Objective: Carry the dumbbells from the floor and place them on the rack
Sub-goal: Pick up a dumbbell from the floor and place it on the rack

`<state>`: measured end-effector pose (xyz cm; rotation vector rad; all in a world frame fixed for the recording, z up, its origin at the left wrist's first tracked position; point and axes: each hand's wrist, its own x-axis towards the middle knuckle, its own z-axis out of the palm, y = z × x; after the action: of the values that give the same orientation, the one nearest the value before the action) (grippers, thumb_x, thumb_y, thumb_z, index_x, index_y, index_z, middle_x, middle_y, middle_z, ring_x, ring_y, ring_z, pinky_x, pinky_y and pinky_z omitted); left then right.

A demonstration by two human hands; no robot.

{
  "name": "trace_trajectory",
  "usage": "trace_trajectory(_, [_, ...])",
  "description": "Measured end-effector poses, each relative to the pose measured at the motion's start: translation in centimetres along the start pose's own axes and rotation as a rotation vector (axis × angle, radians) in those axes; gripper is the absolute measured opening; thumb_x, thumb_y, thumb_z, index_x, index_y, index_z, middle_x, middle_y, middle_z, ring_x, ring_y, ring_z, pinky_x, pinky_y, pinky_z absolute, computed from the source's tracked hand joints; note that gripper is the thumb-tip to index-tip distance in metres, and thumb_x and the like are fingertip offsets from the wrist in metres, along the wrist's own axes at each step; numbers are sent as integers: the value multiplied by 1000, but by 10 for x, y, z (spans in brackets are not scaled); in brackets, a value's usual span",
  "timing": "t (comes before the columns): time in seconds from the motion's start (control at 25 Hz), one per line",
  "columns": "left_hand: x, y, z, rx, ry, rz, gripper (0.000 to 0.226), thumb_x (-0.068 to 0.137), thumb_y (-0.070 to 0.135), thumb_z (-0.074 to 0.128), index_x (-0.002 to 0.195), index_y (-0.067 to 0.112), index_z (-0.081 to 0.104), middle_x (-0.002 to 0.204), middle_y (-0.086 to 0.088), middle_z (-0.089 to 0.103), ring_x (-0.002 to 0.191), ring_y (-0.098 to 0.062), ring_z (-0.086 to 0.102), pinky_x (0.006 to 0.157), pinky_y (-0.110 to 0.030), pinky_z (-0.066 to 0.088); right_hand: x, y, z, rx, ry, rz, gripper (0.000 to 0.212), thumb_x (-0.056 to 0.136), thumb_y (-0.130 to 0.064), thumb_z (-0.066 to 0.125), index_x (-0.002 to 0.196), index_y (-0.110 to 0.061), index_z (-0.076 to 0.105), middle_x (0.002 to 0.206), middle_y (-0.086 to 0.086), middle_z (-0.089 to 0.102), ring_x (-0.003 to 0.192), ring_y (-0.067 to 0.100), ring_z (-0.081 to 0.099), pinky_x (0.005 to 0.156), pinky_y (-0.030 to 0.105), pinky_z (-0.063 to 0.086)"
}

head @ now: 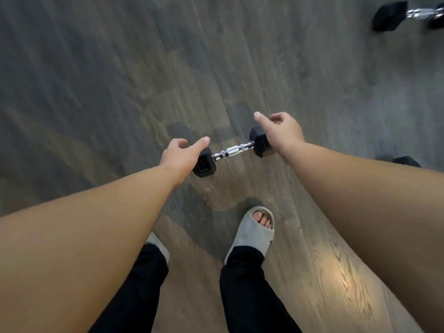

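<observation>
Dumbbell (234,151), black hex heads with chrome handle, lying on the wood-grain floor (96,92) ahead of two sandalled feet; left hand (179,156) and right hand (284,131), both open and empty, over its ends; second dumbbell (394,15) at upper right

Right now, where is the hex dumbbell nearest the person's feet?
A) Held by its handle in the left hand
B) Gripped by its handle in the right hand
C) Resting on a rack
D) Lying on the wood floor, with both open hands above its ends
D: the hex dumbbell lies on the wood floor, its chrome handle bare; the left hand and right hand are open over its heads, gripping nothing.
</observation>
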<state>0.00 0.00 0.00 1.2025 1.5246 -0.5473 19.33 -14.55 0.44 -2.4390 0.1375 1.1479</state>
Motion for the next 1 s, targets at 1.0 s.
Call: trace_trajectory(1.0, [-77,-92,-158,-106,146,-74,62,53,41,95,104,32,61,120,-4,61,90,-24,66,54,-38,62,-159,-60,83,54,-163,245,58,76,-38,84,125,-24,56,118,5,63,97,31,65,59,38,56])
